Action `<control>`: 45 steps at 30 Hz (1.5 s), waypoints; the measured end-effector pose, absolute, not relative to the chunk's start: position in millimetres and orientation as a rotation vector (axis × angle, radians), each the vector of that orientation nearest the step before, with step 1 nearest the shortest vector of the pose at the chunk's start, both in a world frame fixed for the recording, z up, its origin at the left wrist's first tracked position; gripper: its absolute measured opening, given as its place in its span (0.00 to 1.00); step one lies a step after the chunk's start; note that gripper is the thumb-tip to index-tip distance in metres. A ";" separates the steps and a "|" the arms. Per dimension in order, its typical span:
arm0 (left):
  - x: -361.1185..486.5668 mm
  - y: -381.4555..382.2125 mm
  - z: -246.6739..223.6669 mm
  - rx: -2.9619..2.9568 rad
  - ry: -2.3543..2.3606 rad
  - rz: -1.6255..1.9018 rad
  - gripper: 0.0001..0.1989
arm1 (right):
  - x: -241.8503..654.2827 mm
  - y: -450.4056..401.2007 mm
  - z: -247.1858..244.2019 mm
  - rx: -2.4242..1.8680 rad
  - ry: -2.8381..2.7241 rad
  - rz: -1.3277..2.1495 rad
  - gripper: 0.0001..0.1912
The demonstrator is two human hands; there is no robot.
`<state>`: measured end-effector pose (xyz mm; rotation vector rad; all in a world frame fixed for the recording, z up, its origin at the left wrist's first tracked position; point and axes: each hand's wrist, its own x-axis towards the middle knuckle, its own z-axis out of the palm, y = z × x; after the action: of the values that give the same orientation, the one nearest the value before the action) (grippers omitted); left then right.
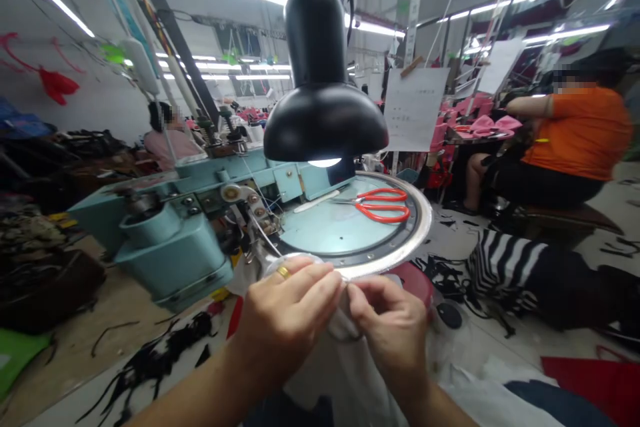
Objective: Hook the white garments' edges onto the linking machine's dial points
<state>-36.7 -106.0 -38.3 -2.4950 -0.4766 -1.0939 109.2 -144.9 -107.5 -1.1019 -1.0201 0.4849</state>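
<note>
My left hand (293, 307), with a gold ring on one finger, is closed on light-coloured fabric (345, 321) at the near rim of a round linking machine dial (423, 220). Beside it, my right hand (393, 327) pinches the same fabric between thumb and forefinger, its fingertips almost meeting the left ones. The cloth hangs below the toothed rim; its pinched edge is mostly hidden by my fingers. On the pale green plate inside the dial lie thread snips with red handles (383, 215) and a thin whitish tool (316, 201).
A black lamp (325, 123) hangs over the dial. The green machine body (173, 257) extends left. A person in orange (575, 137) sits at the right, another in pink (173, 147) at the back left. Dark scraps (165, 350) litter the floor; a striped cloth (505, 263) is at right.
</note>
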 end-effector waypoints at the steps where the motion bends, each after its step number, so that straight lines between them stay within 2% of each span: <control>1: -36.3 -106.1 -38.4 -2.489 -0.478 -1.104 0.05 | 109.1 -144.5 -106.8 -1.099 -1.012 0.493 0.07; 11: -30.5 -105.1 -40.8 -2.419 -0.510 -1.191 0.05 | 109.8 -144.4 -106.1 -1.087 -0.983 0.497 0.07; 14: -31.2 -98.6 -29.6 -2.646 -0.600 -1.142 0.02 | 110.2 -146.1 -105.7 -1.068 -0.990 0.511 0.07; 20: -19.9 -84.0 -7.2 -2.922 -0.889 -0.966 0.03 | 108.6 -147.1 -106.2 -1.082 -0.991 0.480 0.09; 22: -12.4 -80.8 -5.9 -3.018 -0.974 -0.931 0.06 | 108.4 -144.4 -107.4 -1.108 -0.994 0.501 0.11; 25: -7.4 -77.7 -8.8 -2.866 -1.119 -0.893 0.07 | 111.1 -140.8 -110.6 -1.147 -1.024 0.570 0.20; 28: -18.1 -81.3 -14.0 -2.556 -1.044 -1.057 0.06 | 118.6 -143.9 -113.7 -1.179 -1.052 0.571 0.26; 32: -38.3 -98.1 -21.2 -2.455 -0.932 -1.278 0.05 | 127.3 -152.8 -113.2 -1.198 -1.116 0.556 0.24; 38: -26.7 -100.1 -18.0 -2.787 -0.926 -1.106 0.05 | 123.6 -142.3 -109.9 -1.074 -1.027 0.896 0.25; 45: -10.5 -96.3 -5.9 -2.739 -1.194 -0.743 0.06 | 116.0 -130.6 -114.8 -1.059 -1.026 0.885 0.29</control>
<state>-10.5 -96.3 -5.9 -2.7388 -1.1942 -0.7430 116.0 -130.6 -114.8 -1.0594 -1.0263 0.8850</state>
